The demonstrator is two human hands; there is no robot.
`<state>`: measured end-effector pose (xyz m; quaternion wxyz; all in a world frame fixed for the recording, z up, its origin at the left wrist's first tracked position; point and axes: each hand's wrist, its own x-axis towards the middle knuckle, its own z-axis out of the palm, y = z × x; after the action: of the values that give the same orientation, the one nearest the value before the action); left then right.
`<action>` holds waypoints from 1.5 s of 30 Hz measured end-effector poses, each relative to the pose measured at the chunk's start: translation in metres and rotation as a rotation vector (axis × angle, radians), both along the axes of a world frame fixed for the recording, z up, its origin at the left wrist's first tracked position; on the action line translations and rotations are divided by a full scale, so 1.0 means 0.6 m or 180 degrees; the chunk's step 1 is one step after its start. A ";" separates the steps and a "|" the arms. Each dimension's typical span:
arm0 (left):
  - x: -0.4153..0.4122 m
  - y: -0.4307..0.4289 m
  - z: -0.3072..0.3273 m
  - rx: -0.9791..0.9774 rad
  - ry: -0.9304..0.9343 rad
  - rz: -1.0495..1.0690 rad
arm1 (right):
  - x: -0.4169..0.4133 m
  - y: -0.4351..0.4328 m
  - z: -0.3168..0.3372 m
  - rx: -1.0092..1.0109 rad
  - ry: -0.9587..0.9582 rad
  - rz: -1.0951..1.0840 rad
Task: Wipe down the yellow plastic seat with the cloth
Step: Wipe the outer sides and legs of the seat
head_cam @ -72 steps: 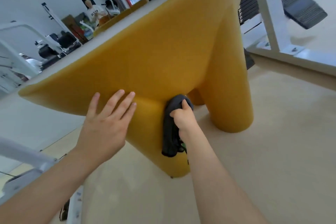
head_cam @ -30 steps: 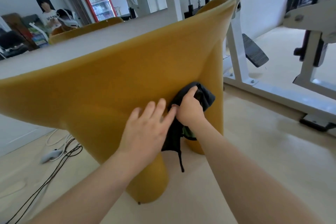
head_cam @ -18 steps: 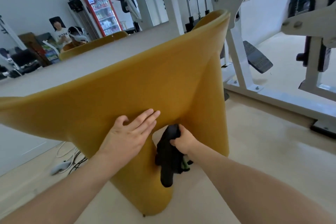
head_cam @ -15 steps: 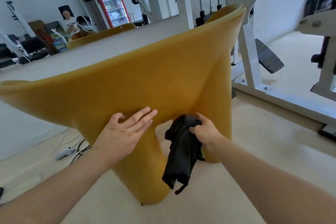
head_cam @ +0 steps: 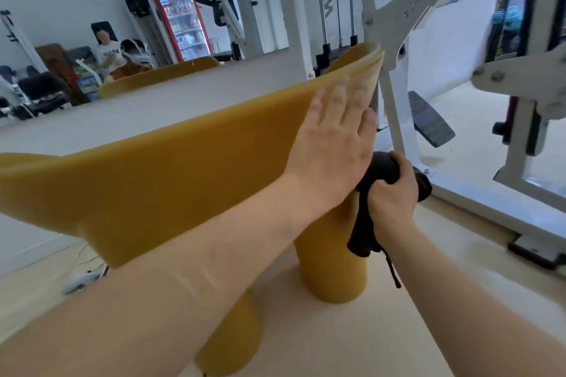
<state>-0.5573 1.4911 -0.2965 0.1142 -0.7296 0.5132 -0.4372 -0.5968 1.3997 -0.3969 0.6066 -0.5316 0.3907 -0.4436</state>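
The fingers (head_cam: 340, 101) of the left hand (head_cam: 332, 147) are lying straight and close together, flat against the outer side of the yellow plastic seat (head_cam: 168, 187). Their tips are reaching almost to its curled upper rim. They are a little blurred, so I cannot tell how hard they are pressing.

Just below this hand, the right hand (head_cam: 393, 196) is gripping the cloth (head_cam: 381, 168). Its fingers are curling tightly round a bunched part of the dark fabric, and the thumb is lying over the top of the bunch. The bunch is sitting at the seat's right edge, directly under the left palm, and it seems to be touching the plastic there. The rest of the cloth is hanging down from the fist beside a round leg (head_cam: 333, 269), and a thin string (head_cam: 393, 272) is dangling under it.

To the left of the fingers the seat is stretching away in a long yellow band. A second leg (head_cam: 229, 340) is standing nearer to the person on the pale floor (head_cam: 382, 330).

Just beyond the fingertips the white frame of a gym machine (head_cam: 395, 119) is rising, with a dark footplate (head_cam: 430, 122) beside it. Far off to the left of the fingers, a red drinks fridge (head_cam: 174, 6) is standing against the wall.
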 end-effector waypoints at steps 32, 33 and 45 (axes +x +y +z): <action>0.044 0.240 -0.006 -0.0913 0.0502 0.0064 | 0.023 0.215 -0.020 0.0430 0.0117 0.1566; 0.043 0.225 -0.002 -0.0895 0.0524 0.0140 | 0.035 0.215 -0.018 0.0361 0.0164 0.1611; 0.063 0.162 -0.006 -0.1535 0.0466 0.0239 | 0.094 0.122 -0.032 -0.0022 0.1534 0.2120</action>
<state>-0.5197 1.5883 -0.2999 -0.0844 -0.7840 0.3735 -0.4885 -0.5404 1.4731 -0.4161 0.6063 -0.7197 0.3268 -0.0871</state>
